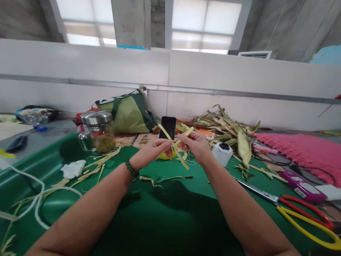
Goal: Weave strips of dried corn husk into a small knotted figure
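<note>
Thumb and fingers of both the left hand (152, 150) and the right hand (199, 146) are drawn together in a pinch, gripping pale husk strips (182, 159) that cross between the fingertips; the other fingers are partly hidden. A beaded bracelet (130, 168) sits on the wrist behind the left fingers. Directly beyond the fingers stands a black smartphone (168, 124). To their right are a white thread spool (221, 155) and, farther out, dried corn husks (243, 146); nearer the body on that side lie scissors (269, 196) with red and yellow handles. To their left stands a lidded glass jar (105, 141), a green bag (129, 115) beyond it. Below the fingers spreads a green work surface (157, 216)
</note>
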`<state>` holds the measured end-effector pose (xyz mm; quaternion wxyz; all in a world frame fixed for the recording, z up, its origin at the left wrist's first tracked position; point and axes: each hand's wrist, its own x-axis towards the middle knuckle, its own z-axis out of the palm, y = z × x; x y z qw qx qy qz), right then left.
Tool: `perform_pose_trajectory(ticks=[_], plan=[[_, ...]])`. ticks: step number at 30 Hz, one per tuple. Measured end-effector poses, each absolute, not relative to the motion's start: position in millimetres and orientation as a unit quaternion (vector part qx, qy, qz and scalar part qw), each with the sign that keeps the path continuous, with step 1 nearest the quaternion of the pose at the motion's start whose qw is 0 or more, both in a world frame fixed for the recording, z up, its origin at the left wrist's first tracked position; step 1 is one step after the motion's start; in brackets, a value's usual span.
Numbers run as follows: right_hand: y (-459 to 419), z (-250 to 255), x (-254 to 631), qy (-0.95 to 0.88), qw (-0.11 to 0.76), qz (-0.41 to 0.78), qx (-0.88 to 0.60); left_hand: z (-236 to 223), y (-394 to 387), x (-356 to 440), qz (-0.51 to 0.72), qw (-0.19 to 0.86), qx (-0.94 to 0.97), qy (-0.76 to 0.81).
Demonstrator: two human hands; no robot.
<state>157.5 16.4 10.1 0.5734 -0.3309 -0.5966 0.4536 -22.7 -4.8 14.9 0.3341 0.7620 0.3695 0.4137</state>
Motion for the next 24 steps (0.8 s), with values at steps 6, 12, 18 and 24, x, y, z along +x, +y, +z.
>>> perform_pose_trajectory(ticks=[6, 12, 18, 24], plan=[[5.3, 11.8, 150.1, -0.641, 0.548, 0.43, -0.322, 9.9, -8.3, -17.1, 0.401, 0.332, 0.762, 0.383], [0.9, 14.6, 151.8, -0.673, 0.575, 0.319, -0.339, 13.8, -17.0, -12.8, 0.375, 0.201, 0.843, 0.328], [8.0, 9.3, 154.8, -0.647, 0.575, 0.351, -0.357, 17.5, -13.6, -18.4, 0.359, 0.212, 0.845, 0.336], [17.5, 9.1, 155.4, -0.521, 0.577, 0.521, -0.353, 11.5, -2.6, -22.7, 0.421, 0.446, 0.721, 0.322]])
